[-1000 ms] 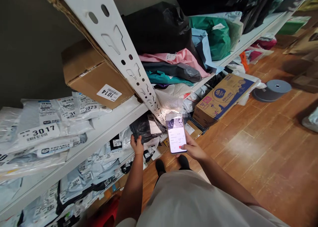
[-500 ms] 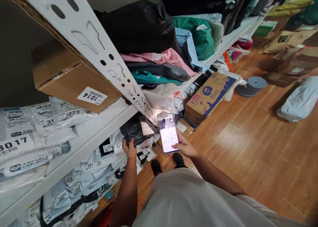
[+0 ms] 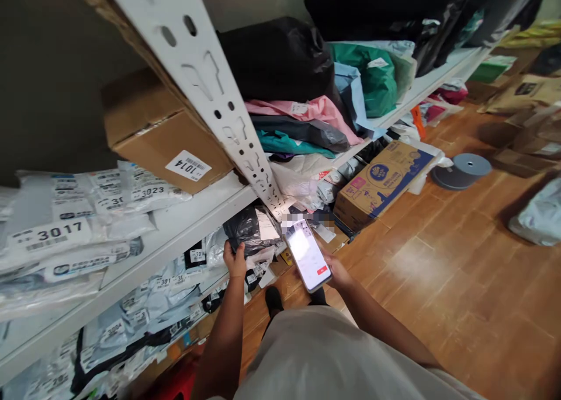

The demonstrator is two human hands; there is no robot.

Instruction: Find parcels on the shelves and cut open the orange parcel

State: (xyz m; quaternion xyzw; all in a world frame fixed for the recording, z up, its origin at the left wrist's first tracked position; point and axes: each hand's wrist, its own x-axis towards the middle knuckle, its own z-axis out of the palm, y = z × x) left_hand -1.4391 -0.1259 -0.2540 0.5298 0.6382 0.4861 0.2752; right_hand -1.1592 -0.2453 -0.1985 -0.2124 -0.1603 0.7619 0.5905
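My left hand [image 3: 235, 261] pinches the near left edge of a black plastic parcel bag [image 3: 243, 228], which has a white shipping label [image 3: 266, 223] on its right part. In my right hand [image 3: 337, 271] is a smartphone [image 3: 307, 257], tilted, its lit screen facing up with a red button low on it. The phone is beside the parcel, to its right and slightly nearer my body. Most of my right hand's fingers are hidden behind the phone.
A white perforated shelf post [image 3: 228, 105] rises close ahead. White parcels marked 3017 [image 3: 52, 236] and a cardboard box labelled 1014 [image 3: 175, 149] lie on the left shelf. On the wooden floor [image 3: 421, 271] stand a printed carton [image 3: 381, 181] and a grey round base [image 3: 462, 171].
My right thumb has come off the phone screen, and the phone has tilted and come nearer. Its screen now shows a red button. The view has turned left; my left hand keeps its grip.
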